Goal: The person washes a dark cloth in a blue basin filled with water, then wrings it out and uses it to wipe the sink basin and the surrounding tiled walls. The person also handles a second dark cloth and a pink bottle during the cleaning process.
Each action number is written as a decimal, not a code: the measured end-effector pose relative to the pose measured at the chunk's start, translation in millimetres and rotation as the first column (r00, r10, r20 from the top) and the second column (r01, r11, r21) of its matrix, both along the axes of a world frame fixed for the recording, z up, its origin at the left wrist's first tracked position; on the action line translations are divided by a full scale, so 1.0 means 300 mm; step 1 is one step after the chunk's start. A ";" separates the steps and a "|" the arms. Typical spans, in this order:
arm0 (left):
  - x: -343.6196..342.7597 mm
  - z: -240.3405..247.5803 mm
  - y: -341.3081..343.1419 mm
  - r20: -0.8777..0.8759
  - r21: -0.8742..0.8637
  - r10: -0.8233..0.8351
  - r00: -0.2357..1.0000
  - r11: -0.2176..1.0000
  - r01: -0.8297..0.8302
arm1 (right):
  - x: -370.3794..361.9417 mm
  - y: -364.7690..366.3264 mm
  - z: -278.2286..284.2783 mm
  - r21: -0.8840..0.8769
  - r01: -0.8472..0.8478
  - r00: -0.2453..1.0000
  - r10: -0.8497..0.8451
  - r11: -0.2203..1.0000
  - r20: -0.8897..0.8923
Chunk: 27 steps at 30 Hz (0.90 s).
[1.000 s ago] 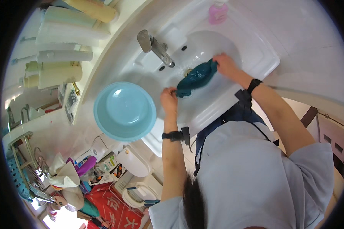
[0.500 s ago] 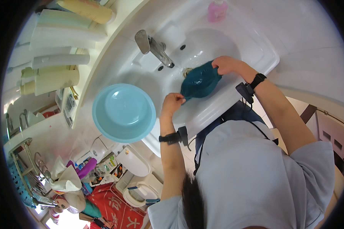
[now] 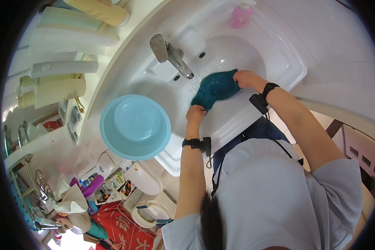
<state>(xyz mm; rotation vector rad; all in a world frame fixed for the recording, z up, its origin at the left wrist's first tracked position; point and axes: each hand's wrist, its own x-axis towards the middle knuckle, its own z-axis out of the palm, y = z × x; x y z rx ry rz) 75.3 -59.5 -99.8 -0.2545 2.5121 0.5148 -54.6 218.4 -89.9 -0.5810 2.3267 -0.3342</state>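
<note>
Here, in the white sink (image 3: pixel 279 62): left hand (image 3: pixel 195 114) clenched on near end of teal cloth (image 3: pixel 214 88), right hand (image 3: pixel 243 78) gripping far end, under chrome tap (image 3: pixel 173 56). Left of sink: light-blue basin (image 3: pixel 134 127). Beyond sink: pink soap bottle (image 3: pixel 241 16).

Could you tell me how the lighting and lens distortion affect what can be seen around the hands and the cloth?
In the head view, bright even light washes out the white sink, with a soft shadow beside the light blue basin. The fisheye bends the counter edge and blackens the corners. The teal cloth, left hand and right hand are sharp; the floor clutter is small and harder to read.
</note>
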 end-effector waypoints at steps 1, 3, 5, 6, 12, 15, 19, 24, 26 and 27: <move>-0.013 0.020 -0.004 -0.068 0.018 -0.020 0.997 1.000 0.021 | -0.012 0.004 0.014 0.002 0.022 1.000 -0.022 1.000 -0.014; -0.073 0.023 -0.055 -0.304 0.049 0.202 0.931 0.979 -0.196 | -0.055 -0.044 0.050 -0.265 0.319 0.888 -0.385 0.910 -0.253; -0.133 0.046 -0.045 -0.421 0.126 0.336 0.843 0.942 -0.312 | -0.077 -0.064 0.051 -0.467 0.446 0.707 -0.620 0.764 -0.339; -0.148 0.059 -0.033 -0.426 0.166 0.376 0.823 0.927 -0.337 | -0.075 -0.072 0.052 -0.519 0.461 0.655 -0.670 0.720 -0.349; -0.027 -0.009 -0.049 0.017 0.115 -0.017 1.000 0.993 0.015 | -0.005 0.009 0.009 -0.095 0.052 0.991 -0.063 0.994 -0.117; -0.099 0.059 -0.071 -0.237 0.125 0.230 0.944 0.971 -0.205 | -0.044 -0.010 0.066 -0.302 0.364 0.859 -0.443 0.881 -0.257; -0.181 0.141 -0.024 -0.708 0.159 0.286 0.645 0.955 -0.250 | -0.062 -0.057 0.074 -0.572 0.496 0.623 -0.727 0.654 -0.291; 0.006 -0.019 0.006 -0.166 0.104 0.117 0.979 0.989 -0.100 | 0.030 0.011 0.053 -0.036 0.066 0.997 -0.067 0.997 -0.042; 0.038 0.016 0.016 -0.145 0.092 0.130 0.981 0.989 -0.117 | 0.063 0.027 0.065 -0.049 0.045 0.999 -0.046 0.998 -0.017; 0.043 0.035 0.011 -0.136 0.100 0.131 0.982 0.988 -0.117 | 0.070 0.046 0.075 -0.076 0.077 0.997 -0.078 0.994 -0.016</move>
